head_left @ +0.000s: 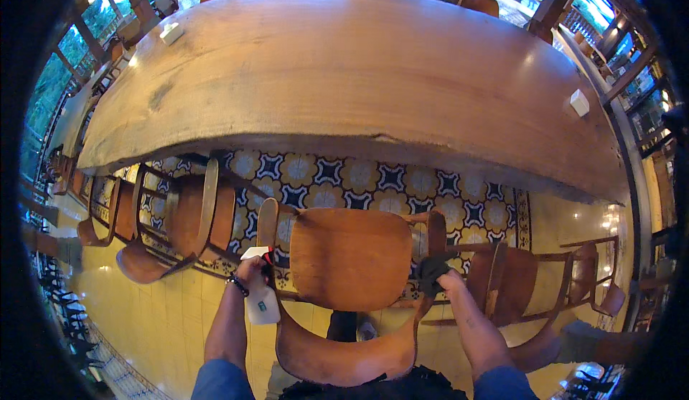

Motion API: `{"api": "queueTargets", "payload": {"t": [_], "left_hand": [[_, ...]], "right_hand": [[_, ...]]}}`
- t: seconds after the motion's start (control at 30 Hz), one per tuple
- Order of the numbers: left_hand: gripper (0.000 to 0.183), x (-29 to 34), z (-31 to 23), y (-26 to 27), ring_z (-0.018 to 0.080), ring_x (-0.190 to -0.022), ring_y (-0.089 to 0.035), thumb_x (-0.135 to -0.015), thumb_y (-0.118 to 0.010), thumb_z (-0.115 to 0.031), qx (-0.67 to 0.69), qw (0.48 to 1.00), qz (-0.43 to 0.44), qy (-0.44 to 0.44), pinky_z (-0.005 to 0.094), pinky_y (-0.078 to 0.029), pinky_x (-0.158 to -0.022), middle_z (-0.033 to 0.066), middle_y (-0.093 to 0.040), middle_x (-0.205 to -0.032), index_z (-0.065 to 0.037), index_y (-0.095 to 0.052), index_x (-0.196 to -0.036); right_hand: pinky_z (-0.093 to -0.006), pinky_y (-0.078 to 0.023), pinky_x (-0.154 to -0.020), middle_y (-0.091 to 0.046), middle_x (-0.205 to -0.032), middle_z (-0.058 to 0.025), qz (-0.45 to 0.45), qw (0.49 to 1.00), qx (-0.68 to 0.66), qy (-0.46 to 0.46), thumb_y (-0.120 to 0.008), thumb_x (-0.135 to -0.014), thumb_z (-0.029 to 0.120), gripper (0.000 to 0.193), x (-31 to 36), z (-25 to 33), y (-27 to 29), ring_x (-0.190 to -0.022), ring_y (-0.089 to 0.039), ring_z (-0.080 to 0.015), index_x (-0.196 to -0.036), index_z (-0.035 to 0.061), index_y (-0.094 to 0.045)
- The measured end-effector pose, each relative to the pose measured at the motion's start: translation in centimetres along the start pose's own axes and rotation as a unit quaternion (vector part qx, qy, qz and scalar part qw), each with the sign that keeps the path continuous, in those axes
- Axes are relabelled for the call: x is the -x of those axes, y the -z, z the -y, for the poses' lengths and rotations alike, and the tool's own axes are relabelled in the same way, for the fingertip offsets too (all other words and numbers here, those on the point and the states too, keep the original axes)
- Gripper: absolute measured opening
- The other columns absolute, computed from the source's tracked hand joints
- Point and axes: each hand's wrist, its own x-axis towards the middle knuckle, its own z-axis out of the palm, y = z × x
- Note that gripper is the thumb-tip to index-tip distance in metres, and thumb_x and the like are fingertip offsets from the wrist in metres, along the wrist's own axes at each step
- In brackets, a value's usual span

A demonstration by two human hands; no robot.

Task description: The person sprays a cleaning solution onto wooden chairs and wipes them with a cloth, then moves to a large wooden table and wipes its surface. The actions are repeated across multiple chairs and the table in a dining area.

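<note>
My left hand (249, 269) was wrapped around the neck of a white spray bottle (264, 305), up by its red trigger, and my right hand (450, 283) was closed on a bunched dark cloth (432, 271). Whether the right fingers were also pinching the wood through that cloth, I honestly can't tell; they were mostly hidden.

The wooden chair (352, 256) was right in front of me, backrest at 6 o'clock, seat running toward 12. Taking the seat as the middle of the dial, the bottle was near 8 and the cloth between 3 and 4, up against the right armrest. I'd guess I had the bottle by its neck because that put the trigger in reach, and kept it outside the left armrest so the seat stayed uncovered. Can't say if it was touching the wood. Bunching the cloth probably gave me a thicker pad.

The big wooden table (344, 70) filled 12 o'clock, with white holders (580, 103) at about 11 and 2, likely spread out so both ends could reach one. More chairs stood at 9 (194, 213) and 3 (511, 278), presumably lined up for seating along that edge.
</note>
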Motion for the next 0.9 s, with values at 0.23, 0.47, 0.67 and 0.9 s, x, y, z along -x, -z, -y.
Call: {"api": "queueTargets", "payload": {"t": [0.23, 0.47, 0.67, 0.9], "left_hand": [[0.020, -12.5, -8.5, 0.6, 0.0231, -0.072, -0.064, -0.087, -0.062, -0.022, -0.077, 0.994, 0.015, -0.076, 0.0394, -0.055, -0.062, 0.0051, -0.068, -0.089, -0.010, -0.066, -0.102], [0.055, -11.4, -13.1, -0.5, 0.0229, -0.078, -0.067, -0.079, -0.080, -0.014, -0.240, 0.953, -0.064, -0.174, 0.0381, -0.059, -0.071, 0.0048, -0.071, -0.098, -0.010, -0.064, -0.132], [0.074, 1.6, -17.5, -11.5, 0.0145, -0.083, -0.065, -0.079, -0.079, -0.021, -0.098, 0.943, -0.035, -0.315, 0.0315, -0.054, -0.075, 0.0041, -0.068, -0.111, -0.011, -0.054, -0.148], [0.062, 16.6, -17.6, -33.0, 0.0141, -0.087, -0.069, -0.078, -0.076, -0.012, -0.116, 0.897, 0.163, -0.393, 0.0323, -0.056, -0.084, 0.0126, -0.070, -0.128, 0.002, -0.061, -0.137]], "right_hand": [[-0.0427, -0.055, -0.067, -0.072, -0.104, -0.0109, -0.122, 0.987, 0.096, 0.051, -0.070, -0.093, 0.010, 0.029, -13.2, 7.5, -3.0, -0.087, -0.069, -0.0234, -0.122, 0.0072, -0.068], [-0.0419, -0.050, -0.062, -0.071, -0.107, -0.0139, -0.192, 0.978, -0.060, 0.049, -0.073, -0.096, 0.031, 0.047, -5.2, 13.1, -4.3, -0.076, -0.063, -0.0254, -0.129, -0.0002, -0.062], [-0.0409, -0.053, -0.063, -0.070, -0.111, -0.0087, 0.075, 0.849, -0.523, 0.033, -0.065, -0.103, 0.031, 0.031, 13.6, 11.4, 1.6, -0.088, -0.066, -0.0229, -0.123, 0.0065, -0.064], [-0.0423, -0.057, -0.082, -0.071, -0.112, -0.0081, 0.117, 0.858, -0.410, 0.287, -0.075, -0.093, 0.020, 0.031, 26.9, -0.1, 5.0, -0.102, -0.070, -0.0273, -0.121, 0.0083, -0.065]]}}
